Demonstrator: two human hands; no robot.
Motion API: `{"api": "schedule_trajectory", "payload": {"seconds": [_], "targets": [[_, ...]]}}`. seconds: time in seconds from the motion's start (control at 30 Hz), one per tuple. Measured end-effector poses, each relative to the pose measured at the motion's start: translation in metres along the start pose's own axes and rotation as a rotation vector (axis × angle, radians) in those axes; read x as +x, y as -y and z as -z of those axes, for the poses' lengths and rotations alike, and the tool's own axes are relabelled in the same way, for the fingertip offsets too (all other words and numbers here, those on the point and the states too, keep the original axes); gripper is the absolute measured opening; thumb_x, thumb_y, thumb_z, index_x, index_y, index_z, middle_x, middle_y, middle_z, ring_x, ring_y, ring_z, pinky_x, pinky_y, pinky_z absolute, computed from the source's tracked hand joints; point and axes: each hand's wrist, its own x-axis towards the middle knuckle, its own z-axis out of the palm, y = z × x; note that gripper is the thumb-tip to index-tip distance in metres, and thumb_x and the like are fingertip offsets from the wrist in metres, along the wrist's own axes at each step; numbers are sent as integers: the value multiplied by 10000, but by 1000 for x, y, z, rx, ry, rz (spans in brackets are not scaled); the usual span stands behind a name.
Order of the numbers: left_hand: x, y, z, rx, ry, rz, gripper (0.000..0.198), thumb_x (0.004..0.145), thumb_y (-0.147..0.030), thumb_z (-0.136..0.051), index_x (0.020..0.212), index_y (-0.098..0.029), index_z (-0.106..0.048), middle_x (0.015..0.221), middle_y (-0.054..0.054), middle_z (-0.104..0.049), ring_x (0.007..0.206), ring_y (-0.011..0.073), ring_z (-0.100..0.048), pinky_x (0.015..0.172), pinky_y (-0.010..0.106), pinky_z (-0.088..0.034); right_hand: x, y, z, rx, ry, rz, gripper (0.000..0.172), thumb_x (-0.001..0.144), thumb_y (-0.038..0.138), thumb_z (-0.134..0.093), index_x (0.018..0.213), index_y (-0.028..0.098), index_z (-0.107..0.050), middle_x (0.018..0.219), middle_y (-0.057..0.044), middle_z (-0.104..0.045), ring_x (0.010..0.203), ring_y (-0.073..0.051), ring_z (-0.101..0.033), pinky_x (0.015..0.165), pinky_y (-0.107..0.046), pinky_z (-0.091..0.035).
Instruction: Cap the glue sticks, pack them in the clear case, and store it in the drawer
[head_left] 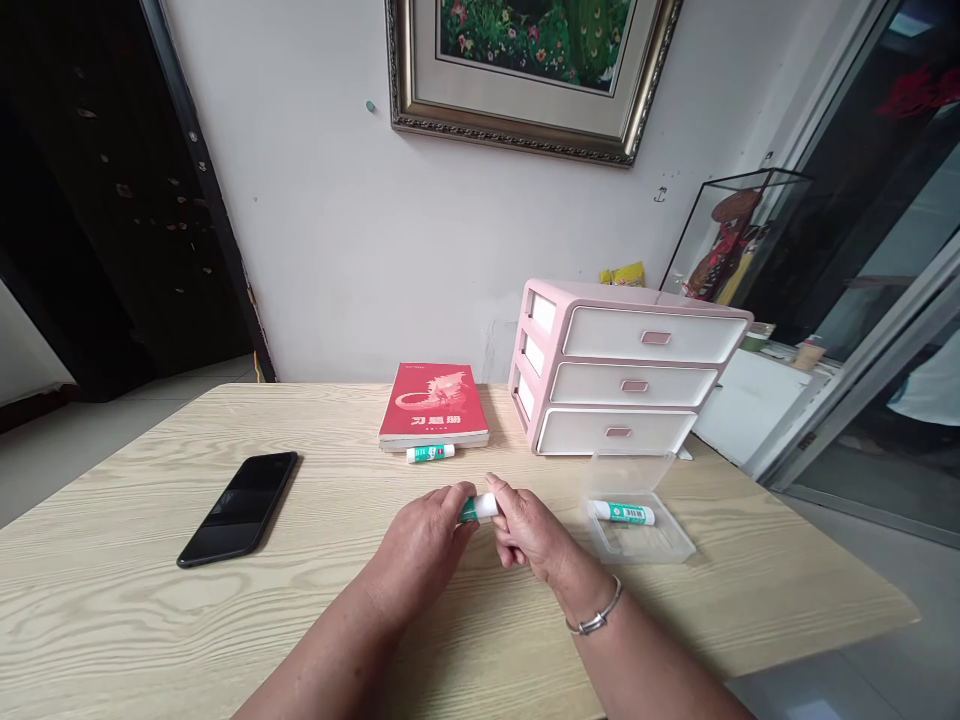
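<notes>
My left hand point(431, 535) is closed round the green body of a glue stick point(480, 507), held level just above the table. At its white end my right hand point(525, 530) pinches with thumb and curled fingers; a metal bangle circles that wrist. Part of the stick is hidden by my fingers. A second glue stick point(430, 453), green and white, lies along the front edge of a red book point(435, 402). To the right, a third glue stick point(624, 513) rests inside a clear plastic box point(679, 545) whose lid is raised.
A black phone point(238, 508) lies on the left of the wooden table point(112, 560). Behind the clear box stands a pink and white drawer unit point(634, 365), its drawers closed. A yellow packet point(624, 275) shows behind it. The wall carries a framed picture point(517, 125).
</notes>
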Motion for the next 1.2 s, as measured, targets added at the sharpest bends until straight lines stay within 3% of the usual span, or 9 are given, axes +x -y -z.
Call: {"api": "schedule_trajectory", "payload": {"seconds": [0.1, 0.23, 0.37, 0.47, 0.6, 0.83, 0.93, 1.1, 1.2], "targets": [[0, 1, 8, -340, 30, 157, 226, 915, -372, -524, 1068, -208, -552, 783, -1, -611, 701, 184, -559, 634, 280, -388, 2, -3, 3, 19, -91, 158, 584, 891, 699, -375, 554, 222, -398, 362, 89, -280, 295, -97, -424, 331, -197, -218], [1, 5, 18, -756, -16, 306, 454, 899, -597, -445, 705, -196, -533, 590, -29, -480, 573, 142, -432, 573, 261, -336, 3, -5, 5, -29, -187, 294, 553, 900, 671, -422, 588, 214, -417, 411, 86, -323, 333, -93, -450, 387, -204, -302], [2, 13, 17, -927, -126, 384, 540, 909, -574, -404, 518, -202, -424, 453, -35, -389, 488, 118, -338, 527, 259, -276, 1, -6, 0, -110, -193, 336, 528, 925, 626, -419, 592, 216, -407, 440, 73, -375, 352, -93, -450, 416, -214, -326], [5, 19, 13, -1111, -181, 455, 524, 889, -551, -420, 499, -204, -448, 431, -32, -394, 427, 110, -334, 479, 261, -269, 1, -9, -2, -125, -185, 336, 520, 936, 614, -405, 598, 219, -408, 436, 72, -376, 358, -99, -451, 427, -219, -334], [7, 20, 10, -1347, -244, 438, 459, 854, -483, -443, 482, -214, -433, 421, -38, -378, 367, 105, -315, 408, 259, -255, 4, -13, -1, -114, -187, 344, 518, 937, 618, -401, 608, 219, -416, 455, 74, -380, 359, -100, -450, 429, -225, -338], [5, 15, 13, -1456, -337, 395, 394, 839, -403, -488, 507, -220, -381, 436, -47, -369, 388, 94, -295, 391, 229, -231, 4, -12, -1, -115, -208, 361, 523, 953, 618, -385, 619, 218, -419, 458, 74, -373, 377, -101, -441, 443, -231, -338], [4, 11, 14, -1396, -305, 387, 435, 880, -460, -478, 533, -202, -432, 460, -39, -401, 424, 96, -340, 430, 228, -283, 0, -9, -3, -153, -228, 447, 482, 980, 566, -393, 662, 209, -455, 510, 59, -423, 455, -106, -469, 494, -231, -373], [1, 5, 5, -1335, -97, 329, 498, 929, -590, -427, 704, -174, -581, 613, -7, -540, 545, 110, -461, 543, 237, -382, -16, -5, -15, -333, -240, 713, 235, 971, 416, -530, 1042, 202, -595, 963, -44, -636, 818, -158, -598, 700, -266, -479], [-1, 6, -5, -1414, -53, 279, 419, 927, -583, -477, 863, -192, -614, 783, 1, -585, 663, 123, -509, 642, 254, -442, -22, -5, -24, -412, -278, 787, 289, 948, 363, -584, 1200, 226, -552, 1168, -87, -609, 1027, -213, -594, 809, -326, -509]]}}
